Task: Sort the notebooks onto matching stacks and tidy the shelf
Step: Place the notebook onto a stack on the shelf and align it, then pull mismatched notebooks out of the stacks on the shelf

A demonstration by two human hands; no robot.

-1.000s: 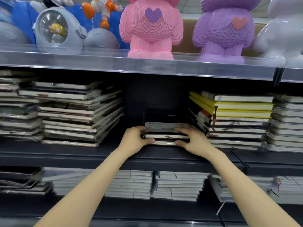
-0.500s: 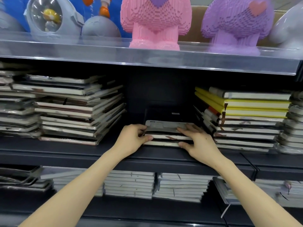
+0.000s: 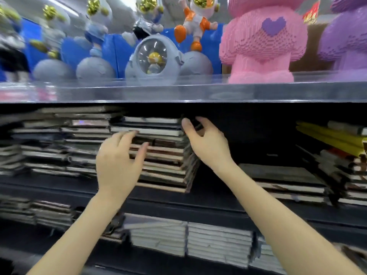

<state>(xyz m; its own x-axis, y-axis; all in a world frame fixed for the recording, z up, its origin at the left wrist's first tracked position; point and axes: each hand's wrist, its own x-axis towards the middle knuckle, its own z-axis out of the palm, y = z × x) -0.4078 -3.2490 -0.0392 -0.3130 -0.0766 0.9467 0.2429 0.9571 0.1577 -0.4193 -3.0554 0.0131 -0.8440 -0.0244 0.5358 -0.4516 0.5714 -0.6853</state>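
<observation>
At the notebook stack (image 3: 164, 167), left hand (image 3: 117, 167) fingers spread, right hand (image 3: 208, 144) curled at top corner, grip unclear

The notebooks (image 3: 158, 155) show pale paper edges between dark, slightly shiny covers. The shelf board (image 3: 218, 201) looks dark and matt. The upper shelf rail (image 3: 178, 92) is clear, glossy plastic. The pink figure (image 3: 258, 46) has a bumpy brick surface.

Above your eye line you had a pink brick-built figure with a purple heart on its chest (image 3: 262, 42), a purple brick-built figure (image 3: 345, 36) at its right, a grey round helmet-shaped gadget with a yellow centre (image 3: 153, 60), a white-and-orange astronaut figurine (image 3: 196, 22) up and to its right, grey moon-like spheres (image 3: 95, 69), all blurred.
</observation>
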